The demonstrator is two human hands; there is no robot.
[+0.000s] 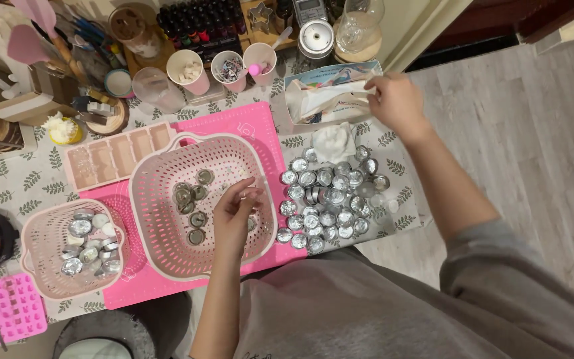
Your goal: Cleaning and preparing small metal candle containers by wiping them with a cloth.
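Pink baskets: two; cups: perhaps three

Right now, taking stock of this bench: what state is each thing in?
Left hand: over large basket, fingers pinched.
Right hand: reaching into tissue box.
Large basket: few cups inside.
Small basket: part full.
Tissue box: open.
Metal cups: clustered on table.

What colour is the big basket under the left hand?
Pale pink big basket, perforated; head view shows it.
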